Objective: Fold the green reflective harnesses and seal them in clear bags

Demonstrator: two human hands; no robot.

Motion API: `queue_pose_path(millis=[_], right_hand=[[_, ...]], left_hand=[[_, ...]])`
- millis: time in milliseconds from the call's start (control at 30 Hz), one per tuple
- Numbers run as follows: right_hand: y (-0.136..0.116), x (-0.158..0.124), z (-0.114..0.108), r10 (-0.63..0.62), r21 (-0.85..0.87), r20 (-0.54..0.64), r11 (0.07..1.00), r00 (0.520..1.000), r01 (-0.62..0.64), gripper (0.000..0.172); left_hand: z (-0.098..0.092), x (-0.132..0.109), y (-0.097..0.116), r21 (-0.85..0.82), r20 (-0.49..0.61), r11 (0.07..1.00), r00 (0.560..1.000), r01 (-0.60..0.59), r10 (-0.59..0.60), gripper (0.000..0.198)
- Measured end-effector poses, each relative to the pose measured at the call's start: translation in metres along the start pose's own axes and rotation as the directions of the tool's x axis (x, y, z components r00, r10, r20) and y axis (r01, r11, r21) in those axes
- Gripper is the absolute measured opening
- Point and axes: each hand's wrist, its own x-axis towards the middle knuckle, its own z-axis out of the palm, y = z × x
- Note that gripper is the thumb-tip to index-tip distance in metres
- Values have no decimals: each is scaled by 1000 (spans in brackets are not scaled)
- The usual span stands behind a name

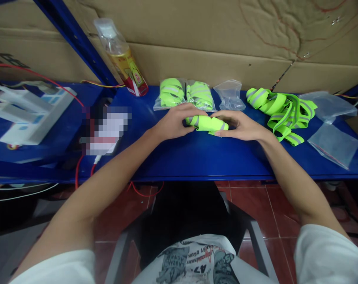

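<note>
Between my two hands is a folded bundle of neon yellow-green reflective strap [210, 124] with grey stripes, held just above the blue shelf. My left hand [176, 122] has its fingers closed around the bundle's left end. At the other end, my right hand [240, 124] grips with the thumb in front and fingers behind. Just beyond the hands lie two clear bags with folded straps inside, a left bag [172, 92] and a right bag [200, 94]. Beside them is a crumpled clear plastic bag [230, 94]. A loose heap of reflective straps [285, 110] lies right of my right hand.
Clear zip bags [334, 144] lie at the right end of the blue shelf [179, 161]. A yellow-and-red bottle [125, 67] stands at the back left. Left are a pixelated phone-like object [109, 130] with a red cable and a white power strip [39, 118]. Cardboard [196, 59] backs the shelf.
</note>
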Motion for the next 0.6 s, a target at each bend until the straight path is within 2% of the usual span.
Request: queue_pose_path(millis=[100,200,300,400,500,600], right_hand=[[2,-1,-1,7,17,2,1000,1000,-7,71],[7,1,1,-5,-41,-51,999,999,3,82],[12,4,4,-20,-150,-109,989,994,4,69],[12,5,10,-42,-155,-131,988,991,21,52],[7,8,19,-73,-95,-197,994,978,55,52],[6,13,29,-76,-75,-330,996,941,54,59]], left_hand=[[2,0,3,6,-29,1000,999,-22,23,42],[5,3,12,-41,-110,999,994,-15,10,38],[9,6,19,-174,-186,984,980,33,-66,38],[14,7,15,-362,-201,927,964,93,-175,47],[22,9,6,-523,-236,845,934,112,-270,64],[33,12,3,-636,-259,762,897,120,-357,68]])
